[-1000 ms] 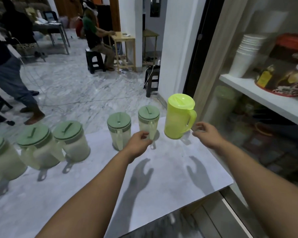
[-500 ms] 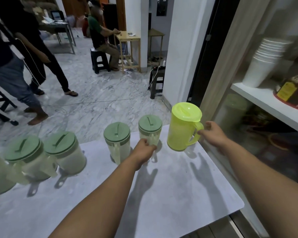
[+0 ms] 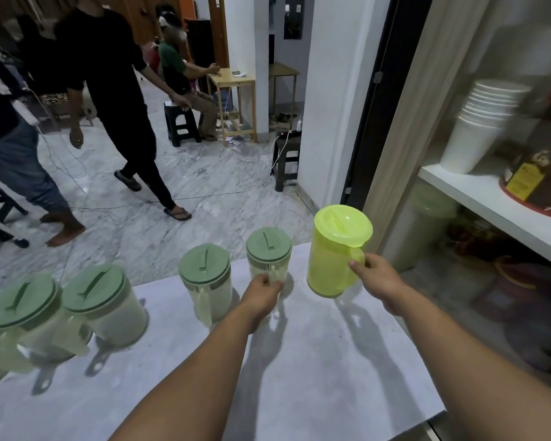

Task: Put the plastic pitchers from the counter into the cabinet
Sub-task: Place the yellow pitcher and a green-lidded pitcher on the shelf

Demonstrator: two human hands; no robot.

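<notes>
Both hands now have contact. A second ago the right hand [image 3: 377, 278] was short of the bright yellow-green translucent plastic pitcher [image 3: 337, 253], fingers loosely apart; now its fingers curl round the pitcher's handle, thumb on the near side. The left hand [image 3: 263, 289] was already at the clear plastic pitcher with the sage-green lid [image 3: 268, 253]; it remains wrapped round that pitcher's handle, grip closed on it.

Position of task items: both gripped pitchers stand upright at the far edge of the pale grey marbled counter [image 3: 315, 361], the yellow-green one rightmost and nearest the cabinet. Its base appears to be on the surface; whether lift has begun I cannot tell. Just left of the held clear pitcher stands a second clear green-lidded pitcher [image 3: 206, 281], untouched. Further left, two more clear green-lidded pitchers [image 3: 58, 310] sit close together, blurred; a further one may be cut off at the frame edge.

The open cabinet [image 3: 490, 198] is on the right; its white shelf carries a stack of white cups [image 3: 481, 122], and a greenish pitcher-like shape shows dimly below that shelf.

Judgement: grasp phase complete for two pitchers; carry to the cabinet comes next. At least three pitchers remain afterwards. People move in the far room, well apart from the counter.
</notes>
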